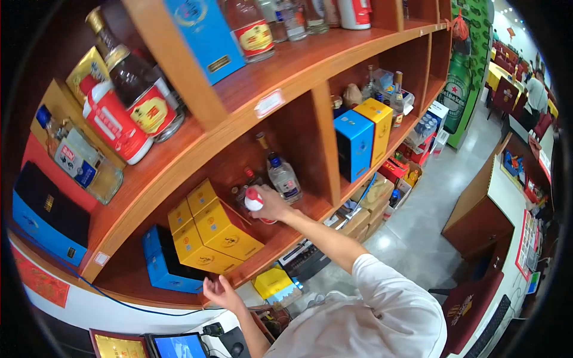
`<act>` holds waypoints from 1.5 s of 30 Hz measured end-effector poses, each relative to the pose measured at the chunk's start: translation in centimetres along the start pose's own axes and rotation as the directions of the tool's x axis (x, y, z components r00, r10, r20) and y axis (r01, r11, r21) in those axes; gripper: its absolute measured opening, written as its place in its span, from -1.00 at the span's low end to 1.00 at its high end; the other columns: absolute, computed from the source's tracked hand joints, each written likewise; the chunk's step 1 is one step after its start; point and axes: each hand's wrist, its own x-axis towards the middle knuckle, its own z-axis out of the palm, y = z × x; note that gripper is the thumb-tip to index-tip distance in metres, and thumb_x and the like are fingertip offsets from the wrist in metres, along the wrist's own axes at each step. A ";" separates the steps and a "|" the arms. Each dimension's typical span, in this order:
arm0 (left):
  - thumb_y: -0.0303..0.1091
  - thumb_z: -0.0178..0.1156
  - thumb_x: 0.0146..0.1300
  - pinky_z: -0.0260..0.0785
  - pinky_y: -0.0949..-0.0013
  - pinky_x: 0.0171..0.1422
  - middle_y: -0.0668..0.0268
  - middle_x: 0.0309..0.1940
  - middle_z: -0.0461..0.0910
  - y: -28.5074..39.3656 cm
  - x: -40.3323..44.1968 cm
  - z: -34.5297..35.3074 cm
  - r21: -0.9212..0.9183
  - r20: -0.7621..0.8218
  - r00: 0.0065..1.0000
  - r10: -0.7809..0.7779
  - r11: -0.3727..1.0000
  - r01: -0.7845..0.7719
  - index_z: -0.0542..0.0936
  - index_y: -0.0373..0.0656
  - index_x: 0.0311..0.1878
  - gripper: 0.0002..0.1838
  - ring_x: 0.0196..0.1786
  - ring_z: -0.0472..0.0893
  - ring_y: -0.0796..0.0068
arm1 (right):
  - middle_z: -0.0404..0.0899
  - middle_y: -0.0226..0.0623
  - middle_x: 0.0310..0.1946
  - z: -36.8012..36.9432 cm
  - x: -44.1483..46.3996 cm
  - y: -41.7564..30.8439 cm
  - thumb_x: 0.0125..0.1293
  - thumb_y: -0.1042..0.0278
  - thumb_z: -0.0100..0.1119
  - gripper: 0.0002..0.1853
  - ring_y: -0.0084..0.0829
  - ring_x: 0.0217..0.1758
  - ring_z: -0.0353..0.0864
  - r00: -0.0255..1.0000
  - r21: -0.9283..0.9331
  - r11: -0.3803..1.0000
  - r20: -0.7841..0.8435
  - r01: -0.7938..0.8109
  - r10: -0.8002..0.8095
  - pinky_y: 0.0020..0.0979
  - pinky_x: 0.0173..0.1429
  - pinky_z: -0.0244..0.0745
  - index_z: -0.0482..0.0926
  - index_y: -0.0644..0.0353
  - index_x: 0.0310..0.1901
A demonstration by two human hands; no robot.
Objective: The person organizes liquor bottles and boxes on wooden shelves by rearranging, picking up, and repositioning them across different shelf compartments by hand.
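At the wooden shelving (pixel 326 143), the right grip (pixel 274 204) clasps a bottle (pixel 254 200); left grip (pixel 223 293) spread.

Right hand (pixel 273 204) gripping, arm (pixel 331 240) extended, left hand (pixel 221 292) half-curled

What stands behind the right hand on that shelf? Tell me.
Beyond the right hand, a blue-capped bottle and a red-capped bottle show, with a gold-topped bottle farther back. Anything directly behind the hand and its red-and-white container is covered.
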 end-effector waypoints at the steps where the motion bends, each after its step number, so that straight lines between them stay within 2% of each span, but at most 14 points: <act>1: -0.49 0.36 0.39 0.41 0.27 0.32 0.26 0.03 0.52 0.7 -1.3 -0.9 0.044 0.013 1.000 0.001 0.999 -0.001 0.46 -0.26 0.25 -0.57 0.14 0.52 0.36 | 0.51 0.14 0.16 -0.8 -0.8 -0.8 -0.09 0.18 0.65 -0.14 0.17 0.26 0.54 0.999 -0.007 0.999 0.037 -0.033 0.033 -0.04 0.38 0.47 0.46 0.17 0.29; 6: -0.46 0.51 0.19 0.42 0.23 0.36 0.28 0.04 0.52 10.3 -8.4 0.9 -0.057 0.352 0.915 -0.197 0.971 0.231 0.48 -0.25 0.19 -0.46 0.14 0.53 0.36 | 0.60 0.09 0.06 -3.4 -6.6 -1.5 -0.10 0.14 0.62 -0.23 0.08 0.13 0.65 0.995 0.161 0.982 -0.060 0.094 -0.085 -0.08 0.29 0.57 0.53 0.24 0.18; 9: -0.43 0.62 0.03 0.43 0.24 0.37 0.17 0.19 0.53 15.6 -11.4 5.0 0.028 0.514 0.858 -0.008 1.000 -0.007 0.45 -0.28 0.27 -0.26 0.24 0.55 0.33 | 0.68 0.04 -0.05 -8.3 -11.2 -3.7 -0.10 0.06 0.61 -0.21 0.02 0.05 0.72 0.997 0.352 0.935 0.042 0.045 -0.064 -0.11 0.22 0.61 0.56 0.24 0.18; 12: -0.40 0.66 -0.08 0.45 0.23 0.36 0.09 0.26 0.54 19.4 -13.5 9.9 -0.057 0.674 0.737 0.054 0.998 -0.021 0.41 -0.28 0.36 -0.10 0.27 0.58 0.28 | 0.71 -0.05 0.01 -15.6 -17.0 -7.4 -0.08 0.12 0.62 -0.26 -0.16 0.10 0.74 0.992 0.556 0.823 0.108 -0.114 0.064 -0.20 0.22 0.62 0.58 0.20 0.18; 15: -0.38 0.65 -0.18 0.47 0.22 0.33 0.16 0.12 0.63 18.3 -17.0 14.5 -0.211 0.824 0.554 0.118 0.972 0.106 0.42 -0.23 0.36 -0.05 0.18 0.63 0.29 | 0.73 -0.24 -0.02 -20.8 -21.5 -7.0 -0.02 0.19 0.64 -0.28 -0.42 0.04 0.73 0.993 0.308 0.951 -0.106 -0.022 0.057 -0.29 0.23 0.61 0.59 0.17 0.22; 16: -0.37 0.65 -0.21 0.49 0.23 0.31 0.17 0.13 0.62 19.3 -18.2 15.6 -0.195 0.842 0.513 0.165 0.981 0.004 0.42 -0.25 0.35 -0.04 0.17 0.63 0.30 | 0.73 -0.23 -0.01 -22.6 -22.5 -6.7 -0.01 0.20 0.65 -0.28 -0.43 0.05 0.72 0.989 0.259 0.965 -0.125 -0.039 0.074 -0.29 0.24 0.61 0.59 0.18 0.22; 18: -0.34 0.66 -0.24 0.50 0.22 0.31 0.14 0.14 0.64 22.1 -20.7 17.6 -0.258 0.846 0.495 0.197 0.964 0.057 0.41 -0.26 0.37 0.00 0.18 0.65 0.29 | 0.72 -0.20 -0.01 -26.0 -24.0 -6.6 -0.01 0.25 0.66 -0.29 -0.44 0.09 0.70 0.975 0.393 0.913 -0.136 -0.110 0.176 -0.30 0.27 0.59 0.59 0.25 0.20; 22: -0.30 0.66 -0.23 0.49 0.19 0.35 0.05 0.15 0.65 29.6 -20.7 20.7 -0.373 0.842 0.393 0.368 0.925 -0.067 0.39 -0.28 0.40 0.03 0.23 0.66 0.29 | 0.61 -0.04 0.17 -32.1 -25.2 -8.4 -0.04 0.13 0.70 -0.03 -0.16 0.24 0.66 0.940 0.370 0.925 -0.337 0.084 0.050 -0.21 0.35 0.54 0.36 0.24 0.39; 26: -0.27 0.66 -0.21 0.53 0.21 0.31 0.17 0.12 0.67 38.5 -17.4 24.0 -0.554 0.732 0.523 0.437 0.828 0.083 0.38 -0.29 0.41 0.04 0.16 0.68 0.30 | 0.31 0.00 0.46 -37.1 -23.1 -10.7 0.00 0.11 0.73 0.30 -0.21 0.49 0.39 0.918 0.190 0.935 -0.326 0.298 -0.226 -0.15 0.52 0.34 -0.05 0.30 0.60; 28: -0.31 0.68 -0.23 0.56 0.24 0.26 0.21 0.10 0.67 43.1 -13.8 25.3 -0.693 0.549 0.580 0.602 0.716 -0.088 0.39 -0.29 0.38 0.03 0.10 0.69 0.32 | 0.29 0.00 0.49 -39.5 -21.8 -13.5 0.07 0.08 0.69 0.25 -0.16 0.52 0.36 0.947 0.273 0.927 -0.262 0.258 -0.186 -0.14 0.52 0.35 -0.03 0.29 0.61; 30: -0.32 0.66 -0.17 0.58 0.27 0.21 0.20 0.07 0.68 47.9 -9.0 26.2 -0.680 0.429 0.550 0.717 0.657 -0.327 0.42 -0.29 0.33 -0.07 0.06 0.70 0.37 | 0.30 0.11 0.45 -41.3 -20.4 -14.6 0.20 0.03 0.59 0.10 0.09 0.53 0.31 0.891 0.055 0.910 -0.235 0.411 -0.389 -0.07 0.58 0.26 0.07 0.30 0.58; 34: -0.27 0.54 0.09 0.56 0.28 0.19 0.22 0.02 0.69 54.4 -1.8 28.5 -0.620 0.324 0.610 0.723 0.650 -0.440 0.48 -0.26 0.29 -0.29 0.02 0.70 0.42 | 0.44 0.09 0.25 -45.1 -16.0 -15.6 0.26 0.12 0.49 -0.23 0.09 0.35 0.42 0.754 -0.252 0.779 -0.207 0.575 -0.623 -0.04 0.48 0.34 0.36 0.20 0.42; 42: -0.22 0.60 0.10 0.61 0.28 0.14 0.15 0.02 0.69 53.5 4.2 36.0 -0.475 0.385 0.773 0.504 0.826 -0.302 0.49 -0.27 0.22 -0.31 0.02 0.72 0.41 | 0.60 0.09 0.00 -55.5 -1.0 -12.8 0.31 0.18 0.38 -0.57 0.08 0.16 0.57 0.746 -0.483 0.704 -0.141 0.521 -0.650 -0.06 0.29 0.51 0.58 0.29 0.07; 45: -0.21 0.61 0.10 0.61 0.29 0.14 0.15 0.02 0.69 52.9 4.4 37.2 -0.424 0.377 0.802 0.463 0.856 -0.295 0.50 -0.27 0.22 -0.31 0.02 0.72 0.42 | 0.49 0.21 0.16 -57.7 4.2 -12.4 0.26 0.22 0.38 -0.47 0.21 0.25 0.49 0.713 -0.609 0.622 -0.127 0.493 -0.689 0.04 0.34 0.49 0.52 0.24 0.22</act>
